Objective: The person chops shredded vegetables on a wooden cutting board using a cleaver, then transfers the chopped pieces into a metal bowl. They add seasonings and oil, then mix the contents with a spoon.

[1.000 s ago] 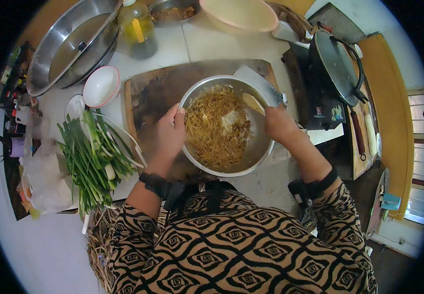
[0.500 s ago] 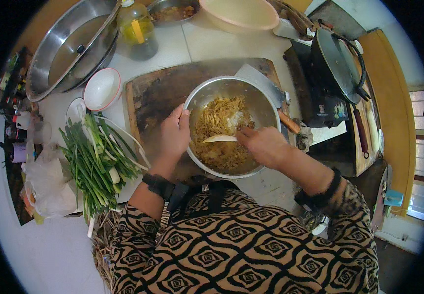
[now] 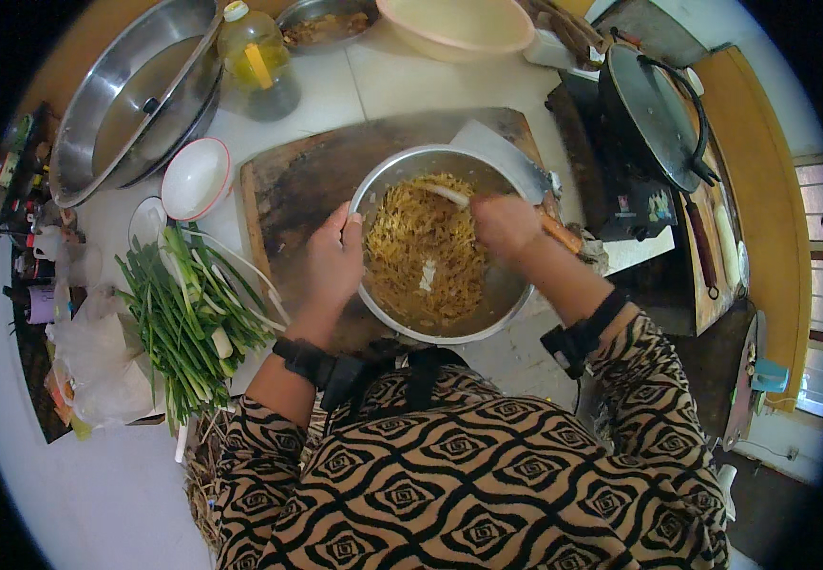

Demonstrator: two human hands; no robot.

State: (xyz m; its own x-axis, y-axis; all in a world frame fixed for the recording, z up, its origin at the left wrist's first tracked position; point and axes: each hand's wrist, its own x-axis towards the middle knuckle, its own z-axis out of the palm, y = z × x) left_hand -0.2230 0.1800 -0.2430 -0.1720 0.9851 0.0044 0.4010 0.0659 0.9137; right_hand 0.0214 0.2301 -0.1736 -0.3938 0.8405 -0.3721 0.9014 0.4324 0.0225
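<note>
A metal bowl point(image 3: 509, 296) stands on the wooden cutting board point(image 3: 283, 204), holding a shredded yellow-brown mixture point(image 3: 421, 252). One small white patch shows in the mixture. My left hand point(image 3: 337, 255) grips the bowl's left rim, thumb over the edge. Over the bowl's right side, my right hand point(image 3: 507, 226) is closed round a pale spoon point(image 3: 446, 194), whose visible part reaches into the far side of the mixture. Its handle is hidden in my fist. Behind the bowl lies a cleaver point(image 3: 497, 157), its wooden handle partly covered by my right hand.
Green onions point(image 3: 188, 328) and a red-rimmed white bowl point(image 3: 197, 179) are at the left. Farther back stand a large metal basin point(image 3: 74, 142), an oil bottle point(image 3: 258, 71) and a pale plastic basin point(image 3: 454, 33). A lidded pan point(image 3: 649, 119) sits on a stove at the right.
My right hand has swung the spoon from the bowl's middle to its far side. The mixture has shifted, and its white patch now lies nearer me. My left hand keeps its hold on the rim.
</note>
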